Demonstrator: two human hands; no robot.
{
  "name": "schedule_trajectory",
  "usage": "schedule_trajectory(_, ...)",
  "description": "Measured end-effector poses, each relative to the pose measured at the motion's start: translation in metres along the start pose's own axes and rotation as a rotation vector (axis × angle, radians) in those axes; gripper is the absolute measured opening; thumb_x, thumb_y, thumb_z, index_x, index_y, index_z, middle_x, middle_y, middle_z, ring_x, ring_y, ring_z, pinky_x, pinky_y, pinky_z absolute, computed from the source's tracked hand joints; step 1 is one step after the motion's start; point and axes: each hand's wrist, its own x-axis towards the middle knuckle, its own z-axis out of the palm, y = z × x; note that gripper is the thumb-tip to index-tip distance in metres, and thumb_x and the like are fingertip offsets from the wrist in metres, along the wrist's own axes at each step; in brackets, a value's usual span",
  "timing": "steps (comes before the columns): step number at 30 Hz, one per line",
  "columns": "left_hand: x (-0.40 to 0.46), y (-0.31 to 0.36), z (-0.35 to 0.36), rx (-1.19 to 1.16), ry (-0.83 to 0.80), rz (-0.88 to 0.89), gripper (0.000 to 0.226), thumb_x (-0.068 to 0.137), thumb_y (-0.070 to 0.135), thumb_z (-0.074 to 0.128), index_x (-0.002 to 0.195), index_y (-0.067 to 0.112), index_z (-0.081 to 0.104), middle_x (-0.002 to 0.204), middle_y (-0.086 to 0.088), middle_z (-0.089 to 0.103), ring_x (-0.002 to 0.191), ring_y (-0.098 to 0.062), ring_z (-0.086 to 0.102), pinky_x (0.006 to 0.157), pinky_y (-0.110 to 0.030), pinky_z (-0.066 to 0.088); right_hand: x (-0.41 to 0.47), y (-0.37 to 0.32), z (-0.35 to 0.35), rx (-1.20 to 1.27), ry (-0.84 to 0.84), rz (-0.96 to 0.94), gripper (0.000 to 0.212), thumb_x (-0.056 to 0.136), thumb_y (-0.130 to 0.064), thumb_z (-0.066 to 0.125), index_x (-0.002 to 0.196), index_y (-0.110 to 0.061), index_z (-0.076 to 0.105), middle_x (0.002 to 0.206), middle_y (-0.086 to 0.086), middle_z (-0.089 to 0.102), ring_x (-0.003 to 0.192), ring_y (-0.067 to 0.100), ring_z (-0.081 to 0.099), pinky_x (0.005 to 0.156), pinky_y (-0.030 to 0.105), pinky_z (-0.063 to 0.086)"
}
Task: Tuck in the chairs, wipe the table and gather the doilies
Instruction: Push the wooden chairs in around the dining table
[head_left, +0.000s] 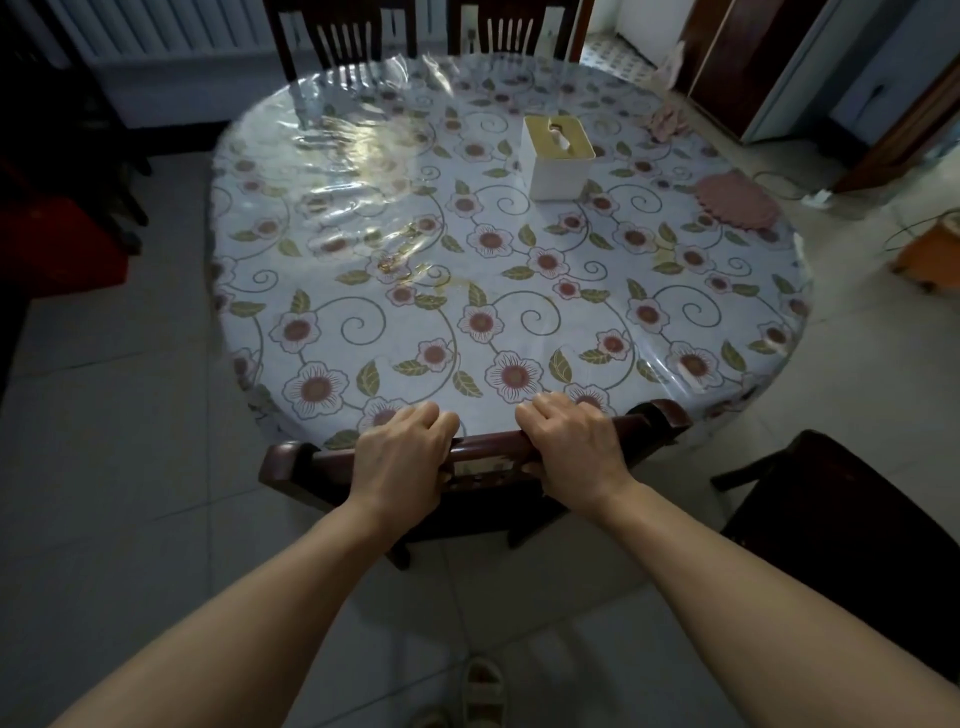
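A dark wooden chair (291, 462) stands at the near edge of the round table (363, 218), its top rail against the flowered cloth under clear plastic. My left hand (402, 457) and my right hand (574, 449) both grip that top rail, side by side. A pink doily (737, 200) lies flat at the table's right edge. A second pink doily (667, 122) lies crumpled at the far right edge. Another dark chair (852, 525) stands away from the table at my right.
A white tissue box (558, 156) stands on the far middle of the table. Two chairs (343, 36) are pushed in at the far side. A red box (57, 244) sits on the floor at left, an orange stool (930, 249) at right. My sandalled foot (483, 686) shows below.
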Motion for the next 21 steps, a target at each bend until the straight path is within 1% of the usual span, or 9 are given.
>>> schedule_trajectory(6,-0.002,-0.008,0.002,-0.016,-0.013,0.069,0.055,0.038,0.018,0.088,0.076,0.020,0.049,0.068,0.003,0.051,0.053,-0.016,0.049,0.040,-0.021,0.026,-0.002,-0.008,0.004,0.004,0.054,0.046,0.045,0.041,-0.006,0.086,0.073,-0.014,0.055,0.068,0.000,0.056,0.062,0.021,0.055,0.048,0.029,0.043)
schedule_trajectory(9,-0.006,-0.020,0.002,-0.006,-0.035,0.070,0.053,0.040,0.021,0.088,0.077,0.019,0.049,0.070,0.002,0.052,0.056,-0.016,0.050,0.041,-0.021,0.025,-0.001,-0.020,0.007,0.019,0.092,0.032,0.041,0.042,-0.001,0.079,0.070,-0.013,0.054,0.066,0.001,0.055,0.059,0.022,0.054,0.047,0.027,0.037)
schedule_trajectory(12,-0.003,-0.022,0.001,-0.007,-0.030,0.019,0.051,0.041,0.016,0.086,0.075,0.019,0.048,0.070,0.002,0.051,0.057,-0.018,0.050,0.042,-0.020,0.020,0.004,-0.018,0.007,0.049,0.139,-0.008,0.031,0.049,0.005,0.069,0.070,-0.012,0.053,0.065,0.003,0.055,0.058,0.024,0.053,0.049,0.027,0.032)
schedule_trajectory(14,0.001,-0.015,0.003,-0.017,-0.022,0.002,0.051,0.041,0.015,0.085,0.075,0.019,0.047,0.070,0.002,0.051,0.058,-0.018,0.051,0.044,-0.022,0.020,0.004,-0.010,0.006,0.047,0.137,-0.011,0.029,0.052,0.006,0.068,0.072,-0.011,0.054,0.066,0.004,0.056,0.060,0.025,0.054,0.051,0.029,0.037)
schedule_trajectory(16,0.002,-0.006,0.006,-0.023,-0.030,-0.001,0.053,0.039,0.014,0.086,0.075,0.019,0.048,0.069,0.003,0.050,0.056,-0.017,0.050,0.042,-0.023,0.024,0.002,-0.003,0.007,0.032,0.117,-0.001,0.029,0.055,0.004,0.071,0.074,-0.012,0.055,0.069,0.003,0.058,0.063,0.025,0.055,0.054,0.032,0.043)
schedule_trajectory(19,0.005,-0.003,0.010,-0.048,-0.034,0.012,0.053,0.039,0.013,0.087,0.075,0.020,0.048,0.069,0.003,0.050,0.055,-0.016,0.049,0.040,-0.022,0.031,0.000,0.002,0.007,0.032,0.100,0.011,0.028,0.057,0.000,0.073,0.074,-0.012,0.055,0.070,0.003,0.058,0.064,0.024,0.055,0.057,0.033,0.043)
schedule_trajectory(21,0.006,-0.004,0.011,-0.048,-0.032,0.006,0.053,0.040,0.014,0.087,0.077,0.020,0.049,0.069,0.003,0.051,0.055,-0.016,0.050,0.040,-0.022,0.031,0.001,0.005,0.007,0.036,0.080,0.004,0.030,0.056,-0.002,0.076,0.076,-0.013,0.056,0.071,0.002,0.059,0.065,0.024,0.056,0.058,0.034,0.044)
